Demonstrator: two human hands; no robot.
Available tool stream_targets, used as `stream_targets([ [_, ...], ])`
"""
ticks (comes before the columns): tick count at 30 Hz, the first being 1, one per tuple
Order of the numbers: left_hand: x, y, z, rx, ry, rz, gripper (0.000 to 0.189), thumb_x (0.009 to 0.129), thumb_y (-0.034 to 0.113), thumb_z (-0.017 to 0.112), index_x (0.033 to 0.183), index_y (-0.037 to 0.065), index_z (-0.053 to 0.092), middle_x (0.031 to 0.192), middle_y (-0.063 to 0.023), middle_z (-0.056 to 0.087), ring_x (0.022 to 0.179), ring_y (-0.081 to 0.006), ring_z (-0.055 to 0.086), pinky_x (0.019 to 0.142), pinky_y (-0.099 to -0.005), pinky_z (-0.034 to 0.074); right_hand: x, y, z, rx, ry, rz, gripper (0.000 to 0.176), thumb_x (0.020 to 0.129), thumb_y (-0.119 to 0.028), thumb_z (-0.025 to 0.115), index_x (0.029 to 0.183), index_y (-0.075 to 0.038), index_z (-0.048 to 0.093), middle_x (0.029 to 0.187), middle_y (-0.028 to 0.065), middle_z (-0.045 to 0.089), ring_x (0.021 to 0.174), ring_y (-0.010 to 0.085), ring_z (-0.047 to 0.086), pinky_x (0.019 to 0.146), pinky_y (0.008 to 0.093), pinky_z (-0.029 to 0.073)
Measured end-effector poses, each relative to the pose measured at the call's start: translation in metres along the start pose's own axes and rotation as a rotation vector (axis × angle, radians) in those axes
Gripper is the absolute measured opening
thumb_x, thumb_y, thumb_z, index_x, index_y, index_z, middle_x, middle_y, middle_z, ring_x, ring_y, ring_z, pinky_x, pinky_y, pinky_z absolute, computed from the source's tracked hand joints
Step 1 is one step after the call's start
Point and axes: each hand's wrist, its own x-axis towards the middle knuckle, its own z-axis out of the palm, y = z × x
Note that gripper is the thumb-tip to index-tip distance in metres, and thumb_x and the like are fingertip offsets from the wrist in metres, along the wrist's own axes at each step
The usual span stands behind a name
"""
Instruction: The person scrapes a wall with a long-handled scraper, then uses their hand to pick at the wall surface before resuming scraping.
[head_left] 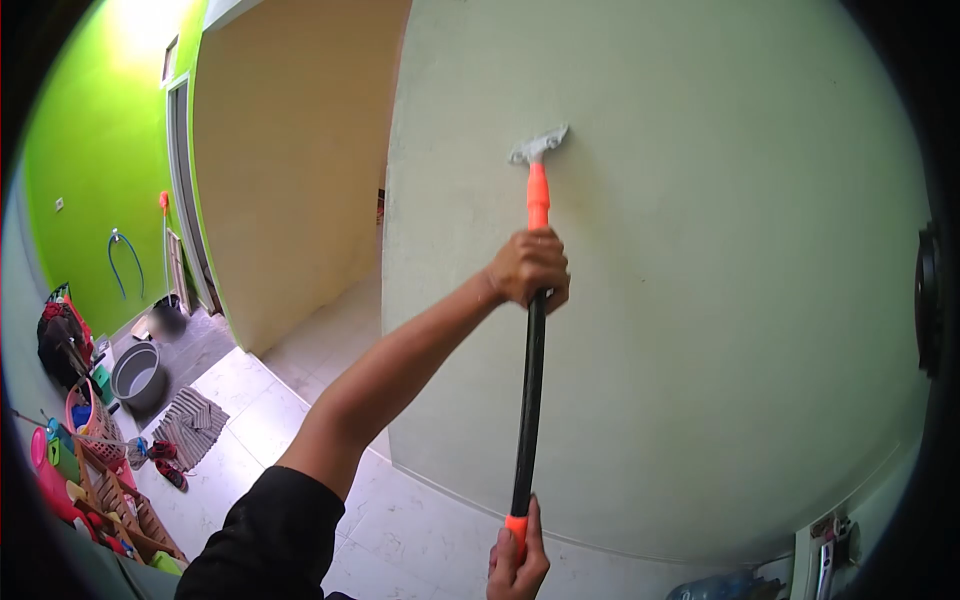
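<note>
A long-handled scraper (pixel 533 390) with a black shaft and orange end pieces stands nearly upright before me. Its grey head (pixel 540 145) is up against the pale green wall (pixel 700 300), slightly tilted. My left hand (pixel 532 268) is wrapped round the shaft just below the upper orange collar, the arm reaching in from the lower left in a black sleeve. Lower down, my right hand (pixel 518 560) grips the orange bottom end, with one finger stretched up along the shaft; its wrist is cut off by the frame's edge.
At left, a grey tub (pixel 138 375), a striped mat (pixel 190 428), a pink basket (pixel 95 420) and a wooden rack (pixel 125 500) stand on the tiled floor (pixel 265 415). A dark round object (pixel 928 300) hangs at the right edge. Clear plastic (pixel 720 587) lies low right.
</note>
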Motion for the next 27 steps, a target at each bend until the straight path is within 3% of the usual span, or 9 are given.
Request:
stream_targets([
  [6,0.023,-0.056,-0.028,0.133,0.015,0.038,0.019,0.047,0.014,0.068,0.055,0.016,0.050,0.054,0.0016,0.045,0.056,-0.0206,0.053,0.058,-0.0349,0.043,0.061,-0.060,0.009,-0.090,-0.083,0.033,0.053,0.107,-0.014,0.054,0.155,0.004,0.041,0.071,-0.0007,0.052,0.054,0.0064,0.046,0.050,0.0251,0.040],
  [10,0.032,-0.060,-0.042,0.132,-0.012,-0.043,0.018,0.051,0.009,0.067,0.054,0.015,0.050,0.055,0.0011,0.047,0.056,-0.0219,0.052,0.059,-0.0350,0.043,0.066,-0.067,0.018,-0.087,-0.087,0.008,0.053,0.107,-0.013,0.054,0.155,0.004,0.041,0.071,-0.0005,0.052,0.055,0.0064,0.046,0.051,0.0244,0.040],
  [13,-0.011,-0.026,-0.033,0.125,-0.081,-0.052,0.021,0.050,0.008,0.067,0.054,0.016,0.048,0.055,0.0013,0.045,0.058,-0.0200,0.054,0.060,-0.0332,0.046,0.022,-0.007,0.018,-0.018,-0.032,-0.035,0.049,0.106,-0.007,0.059,0.154,0.000,0.048,0.081,-0.0042,0.056,0.063,0.0038,0.041,0.057,0.0205,0.040],
  [17,-0.040,-0.010,-0.032,0.111,-0.066,-0.052,0.027,0.054,0.005,0.069,0.054,0.016,0.044,0.054,0.0013,0.043,0.054,-0.0199,0.052,0.060,-0.0325,0.046,0.007,-0.023,0.028,-0.035,-0.024,-0.023,0.050,0.106,-0.010,0.059,0.154,0.001,0.047,0.099,0.0043,0.068,0.069,0.0077,0.048,0.062,0.0228,0.045],
  [19,-0.030,-0.046,-0.044,0.124,0.051,0.006,0.028,0.055,0.005,0.069,0.054,0.015,0.043,0.054,0.0004,0.043,0.053,-0.0202,0.051,0.059,-0.0334,0.044,0.043,-0.036,0.034,-0.082,-0.102,0.022,0.053,0.107,-0.013,0.054,0.156,0.004,0.041,0.072,-0.0003,0.053,0.055,0.0065,0.046,0.051,0.0244,0.040],
  [22,0.003,-0.071,-0.072,0.222,-0.035,-0.097,0.022,0.054,0.005,0.067,0.054,0.013,0.047,0.056,-0.0009,0.047,0.054,-0.0227,0.051,0.058,-0.0351,0.043,0.087,-0.074,0.034,-0.077,-0.161,0.023,0.052,0.107,-0.011,0.053,0.155,0.004,0.041,0.073,0.0004,0.054,0.056,0.0068,0.046,0.052,0.0245,0.040],
  [25,-0.004,-0.059,-0.074,0.185,-0.067,-0.128,0.018,0.053,0.005,0.067,0.054,0.014,0.051,0.056,-0.0007,0.047,0.056,-0.0228,0.052,0.059,-0.0351,0.044,0.069,-0.059,0.039,-0.053,-0.142,-0.039,0.052,0.106,-0.012,0.054,0.155,0.004,0.042,0.073,0.0006,0.054,0.056,0.0070,0.046,0.052,0.0243,0.040],
  [26,-0.011,-0.046,-0.068,0.071,-0.030,-0.062,0.031,0.056,-0.002,0.066,0.051,0.014,0.040,0.053,-0.0024,0.042,0.051,-0.0227,0.048,0.054,-0.0357,0.039,0.050,-0.033,0.040,-0.036,-0.058,-0.196,0.050,0.106,-0.011,0.058,0.154,0.000,0.047,0.105,0.0068,0.069,0.072,0.0093,0.050,0.064,0.0238,0.047],
  [27,-0.025,-0.029,-0.060,0.095,-0.022,-0.078,0.031,0.057,-0.001,0.066,0.051,0.015,0.039,0.053,-0.0020,0.042,0.051,-0.0221,0.048,0.053,-0.0355,0.040,0.031,-0.021,0.041,-0.020,-0.021,-0.165,0.049,0.106,-0.011,0.059,0.153,0.000,0.049,0.108,0.0081,0.070,0.077,0.0104,0.054,0.068,0.0244,0.049],
])
